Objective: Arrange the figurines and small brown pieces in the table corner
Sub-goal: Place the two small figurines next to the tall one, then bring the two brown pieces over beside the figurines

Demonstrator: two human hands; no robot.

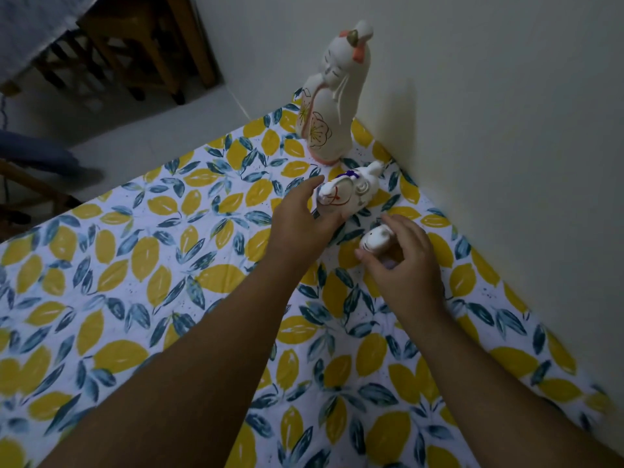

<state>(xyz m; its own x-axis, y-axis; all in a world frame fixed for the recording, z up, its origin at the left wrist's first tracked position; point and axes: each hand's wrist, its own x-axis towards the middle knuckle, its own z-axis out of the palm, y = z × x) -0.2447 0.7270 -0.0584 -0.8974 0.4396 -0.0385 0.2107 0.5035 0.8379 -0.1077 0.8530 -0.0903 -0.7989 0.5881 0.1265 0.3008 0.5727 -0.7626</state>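
A tall white figurine (332,96) with pink hair bows and flower patterns stands upright in the table corner by the wall. In front of it a mid-size white figurine (351,190) with a purple tie and red cord lies tilted; my left hand (300,224) curls around its near end, thumb under and fingers over. A small white round figurine (373,243) sits closer to me, with my right hand (401,261) cupped around it, thumb at its left side. No small brown pieces are visible.
The table wears a lemon-and-leaf cloth (135,265) and butts against a pale wall (506,130) on the right. Wooden chairs (135,52) stand beyond the far edge on a light floor. A person's leg (44,160) shows at the left.
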